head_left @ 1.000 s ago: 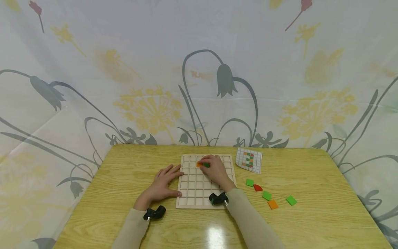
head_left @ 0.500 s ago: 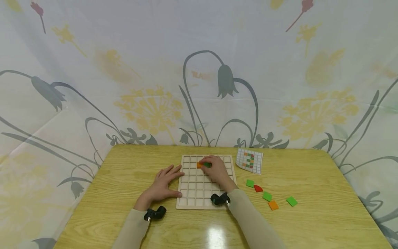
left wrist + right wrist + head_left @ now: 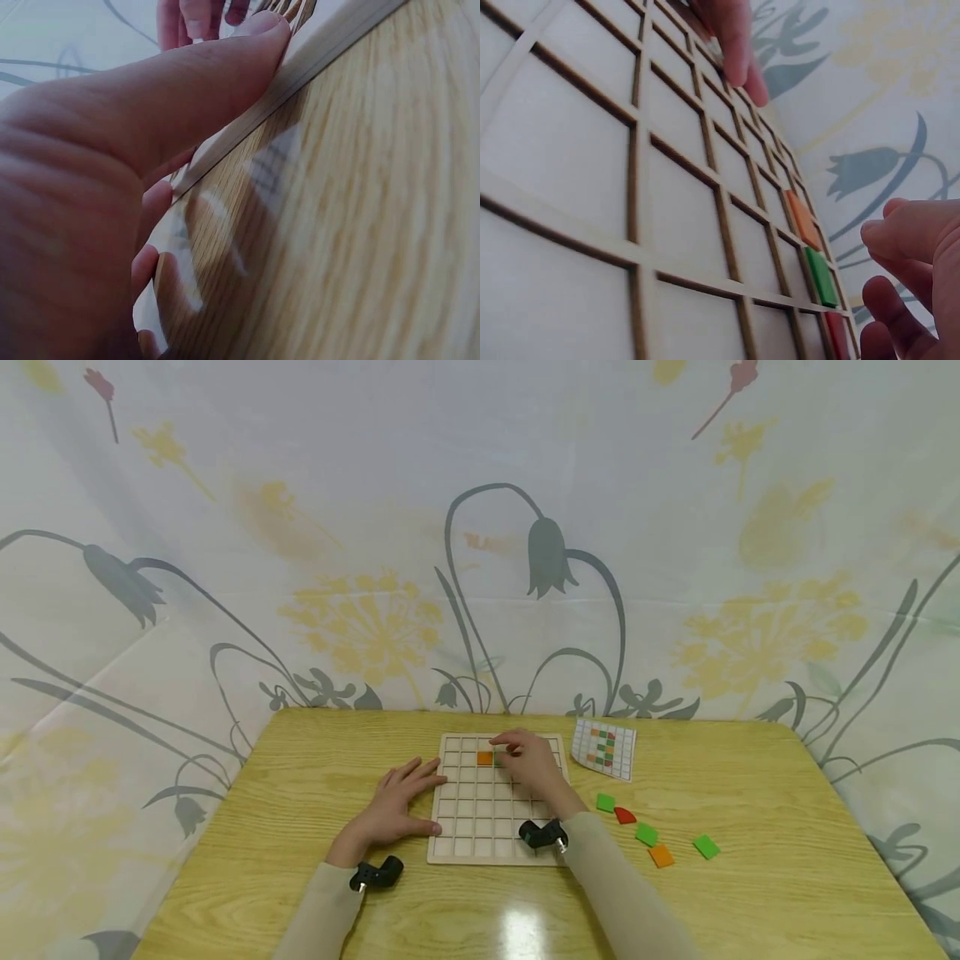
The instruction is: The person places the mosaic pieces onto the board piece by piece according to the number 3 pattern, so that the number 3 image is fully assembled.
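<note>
A pale wooden grid board (image 3: 463, 827) lies on the table. My left hand (image 3: 393, 806) rests at its left side with fingers spread and the thumb (image 3: 255, 37) on the board's edge. Over the upper right part of the board is my right hand (image 3: 534, 766), fingers loosely bent and holding nothing. In the right wrist view an orange square tile (image 3: 802, 219), a green tile (image 3: 821, 276) and a red tile (image 3: 837, 335) sit in neighbouring cells of one row, just beside the right fingertips. From the head view the right hand hides the red tile and most of the green one.
A printed pattern card (image 3: 604, 749) lies right of the board. Nearer to me are loose tiles: a green square (image 3: 605, 802), a red quarter-circle (image 3: 625, 816), another green square (image 3: 647, 834), an orange square (image 3: 661, 857) and a green one (image 3: 706, 847) farther right. A patterned curtain hangs behind.
My right hand has let go of the green tile and drawn back a little to the right, uncovering the orange tile. The left hand stays where it was.
</note>
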{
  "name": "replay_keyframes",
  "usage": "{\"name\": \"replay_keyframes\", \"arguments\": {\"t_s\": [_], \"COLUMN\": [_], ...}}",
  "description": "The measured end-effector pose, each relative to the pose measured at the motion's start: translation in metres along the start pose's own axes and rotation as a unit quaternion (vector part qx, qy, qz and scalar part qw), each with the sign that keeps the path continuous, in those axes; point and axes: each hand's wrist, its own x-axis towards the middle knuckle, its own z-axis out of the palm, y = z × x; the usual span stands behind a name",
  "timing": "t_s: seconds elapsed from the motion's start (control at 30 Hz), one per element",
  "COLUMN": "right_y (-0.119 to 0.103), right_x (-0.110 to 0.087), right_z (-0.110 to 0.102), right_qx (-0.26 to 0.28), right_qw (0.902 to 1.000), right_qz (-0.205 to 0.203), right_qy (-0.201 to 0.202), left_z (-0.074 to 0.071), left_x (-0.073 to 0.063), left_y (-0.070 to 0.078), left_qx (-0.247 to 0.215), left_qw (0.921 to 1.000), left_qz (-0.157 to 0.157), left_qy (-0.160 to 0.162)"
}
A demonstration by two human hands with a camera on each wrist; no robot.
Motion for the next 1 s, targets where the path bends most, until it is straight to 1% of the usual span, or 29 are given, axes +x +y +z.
{"name": "replay_keyframes", "arguments": {"t_s": [0.13,0.33,0.53,0.73,0.83,1.0], "right_y": [-0.001,-0.002,0.002,0.013,0.019,0.023], "right_x": [0.000,-0.003,-0.011,-0.025,-0.032,-0.043], "right_z": [-0.008,-0.019,-0.032,-0.047,-0.055,-0.069], "right_qx": [-0.002,-0.011,-0.007,-0.044,-0.056,-0.076], "right_qw": [1.0000,0.9993,0.9992,0.9971,0.9969,0.9961], "right_qz": [-0.002,-0.034,-0.038,-0.056,-0.053,-0.045], "right_qy": [0.004,0.014,0.014,0.025,0.020,-0.001], "left_z": [0.000,0.000,0.000,0.002,0.002,0.001], "left_x": [0.000,0.000,-0.001,0.000,0.000,0.000], "left_y": [-0.001,-0.001,-0.001,-0.002,-0.003,-0.002], "left_qx": [0.002,0.002,-0.003,0.003,0.005,0.007], "left_qw": [1.0000,1.0000,1.0000,1.0000,1.0000,1.0000], "left_qz": [0.001,0.004,0.007,0.005,0.002,0.000], "left_qy": [0.000,0.001,0.001,0.001,-0.001,0.001]}}
